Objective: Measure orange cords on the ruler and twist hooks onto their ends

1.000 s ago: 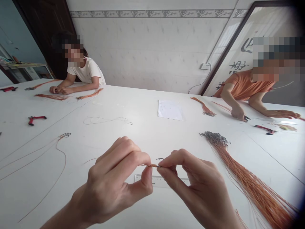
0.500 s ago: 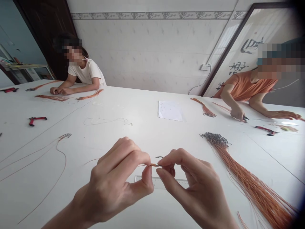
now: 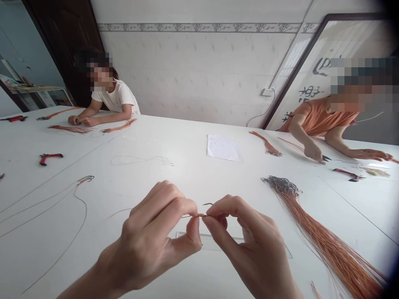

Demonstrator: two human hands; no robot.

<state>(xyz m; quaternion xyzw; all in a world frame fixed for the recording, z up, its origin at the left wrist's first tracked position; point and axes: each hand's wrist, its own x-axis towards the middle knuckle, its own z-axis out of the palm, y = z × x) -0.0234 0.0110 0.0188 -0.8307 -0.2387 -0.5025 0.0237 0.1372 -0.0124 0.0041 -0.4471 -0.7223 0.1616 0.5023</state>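
Between my two hands is a fish hook [image 3: 207, 204] with orange line bound round its shank. My left hand [image 3: 158, 232] pinches the orange fishing line [image 3: 185, 216] where it meets the binding, thumb and forefinger closed. The line's loose part trails out to the left behind that hand. My right hand [image 3: 249, 236] is closed on the hook's shank; the dark bend shows above its fingertips. A clear ruler [image 3: 215, 241] lies on the table below, partly hidden by my right hand.
A big bundle of hooks [image 3: 282, 185] with orange lines lies at right. Several tied hooks [image 3: 85, 179], red-handled pliers [image 3: 50, 158] and a white paper [image 3: 222, 147] lie on the white table [image 3: 149, 137]. Two people sit across; one hand [image 3: 313, 153] holds a dark-tipped tool.
My right thumb has risen to the hook's shank and now pinches it with the forefinger. The view has tilted slightly upward. My left hand keeps its grip.
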